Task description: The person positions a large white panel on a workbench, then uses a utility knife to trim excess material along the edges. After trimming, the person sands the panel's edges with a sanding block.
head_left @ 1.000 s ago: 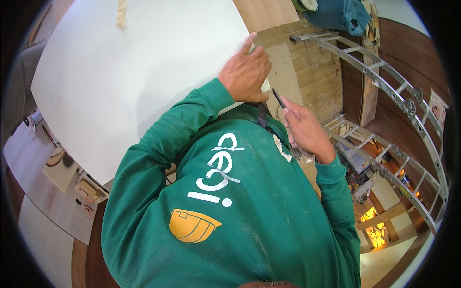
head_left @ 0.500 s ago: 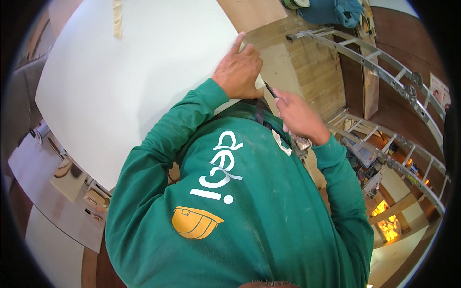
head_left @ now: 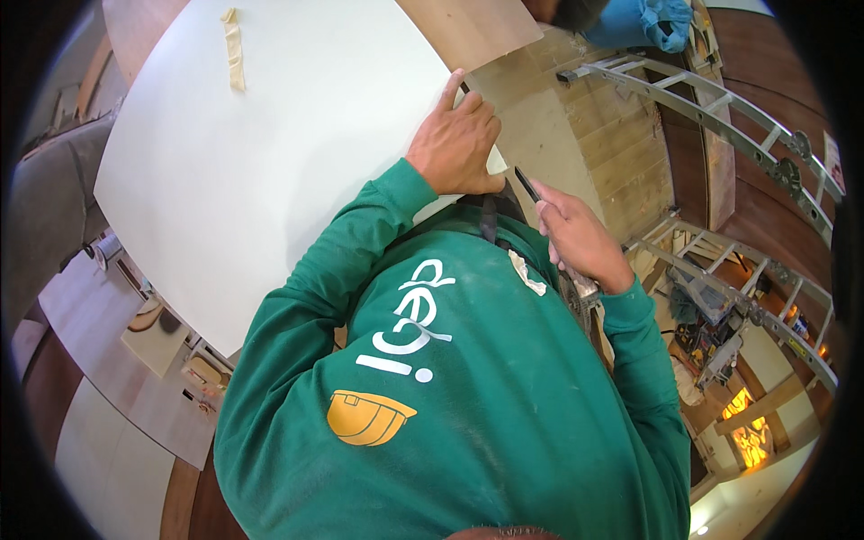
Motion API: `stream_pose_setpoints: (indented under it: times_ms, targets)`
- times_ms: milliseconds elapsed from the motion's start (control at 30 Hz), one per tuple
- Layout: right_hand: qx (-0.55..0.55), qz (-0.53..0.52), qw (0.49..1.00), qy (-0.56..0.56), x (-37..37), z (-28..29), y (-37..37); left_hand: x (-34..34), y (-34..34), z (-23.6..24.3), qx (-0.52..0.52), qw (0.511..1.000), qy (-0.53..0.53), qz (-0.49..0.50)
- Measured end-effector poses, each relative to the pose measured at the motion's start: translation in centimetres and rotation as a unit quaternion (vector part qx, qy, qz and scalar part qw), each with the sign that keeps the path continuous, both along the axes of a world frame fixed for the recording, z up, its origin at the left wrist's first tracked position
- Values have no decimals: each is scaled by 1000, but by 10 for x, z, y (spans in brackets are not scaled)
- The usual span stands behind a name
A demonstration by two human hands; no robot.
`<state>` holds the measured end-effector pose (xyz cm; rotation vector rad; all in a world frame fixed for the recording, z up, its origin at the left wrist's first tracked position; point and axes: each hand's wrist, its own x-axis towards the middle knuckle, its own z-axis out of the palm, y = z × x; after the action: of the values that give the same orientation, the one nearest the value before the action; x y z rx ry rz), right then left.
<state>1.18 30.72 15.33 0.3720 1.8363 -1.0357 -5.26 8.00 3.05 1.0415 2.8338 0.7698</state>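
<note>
A large white panel (head_left: 270, 162) lies in front of me, its right edge close to my body. My left hand (head_left: 457, 139) grips that edge near the corner, index finger stretched along it and the other fingers bent over the side. In my right hand (head_left: 578, 232) is a slim dark-bladed tool (head_left: 527, 185), pointing up and left. Its tip is just off the panel's corner, apart from my left thumb. The tool's exact kind is hard to make out, as my fingers cover its handle.
A strip of yellowish tape (head_left: 234, 49) sticks to the panel. Bare brown board (head_left: 472, 31) lies beyond it. At right stands a metal ladder (head_left: 711, 103), with another ladder (head_left: 720, 256) nearer. A blue bag (head_left: 661, 25) and a dark rounded shape (head_left: 576, 13) show at the top.
The tool's tip has drawn a little away from the panel's corner with my right hand. My left hand keeps its place on the edge. A dark shape has entered at the top.
</note>
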Motion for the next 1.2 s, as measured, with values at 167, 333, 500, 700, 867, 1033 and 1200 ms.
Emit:
stream_pose_setpoints:
  times_ms: [167,333,500,700,867,1033,1200]
  targets:
    - [5,-17,1000,6,5,6,-15,-1,-1,-1,11,1000,-11,-4]
    - [33,18,998,42,6,9,-21,1,-4,0,14,1000,-18,-6]
    - [43,6,998,46,11,8,-25,3,-9,1,2,1000,-11,-8]
    - [38,4,998,46,17,5,-31,5,-12,0,1,1000,-9,-7]
    - [54,-3,997,58,22,6,-36,8,-15,-2,10,1000,-6,-5]
    - [64,3,996,58,26,2,-37,10,-17,-3,20,1000,9,-5]
    - [89,5,995,54,23,8,-47,10,-17,-2,11,1000,3,-6]
